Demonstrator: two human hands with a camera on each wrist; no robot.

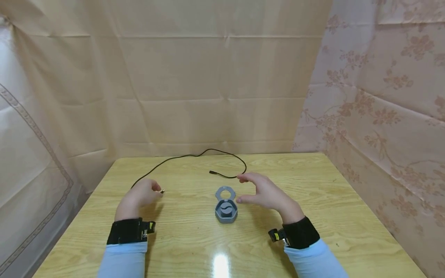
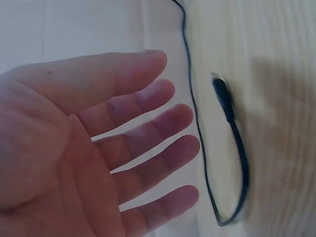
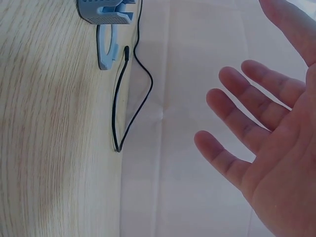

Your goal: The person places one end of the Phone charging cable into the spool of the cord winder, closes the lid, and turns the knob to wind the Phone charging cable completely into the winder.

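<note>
A thin black charging cable lies in a loose curve across the table. My left hand is above the table at the cable's left end, its fingers loosely bent. In the left wrist view the metal-tipped plug lies just beyond the fingertips, apart from them. A grey-blue six-sided case, likely a cable winder, sits mid-table; its ring-shaped lid is flipped back and a round core shows inside. Beside it on the right, my right hand hovers with thumb and fingers spread, holding nothing.
The cable's other plug rests behind the case. The wooden table ends at a beige cloth backdrop, with a flowered curtain on the right. Each wrist wears a black strap with a small camera.
</note>
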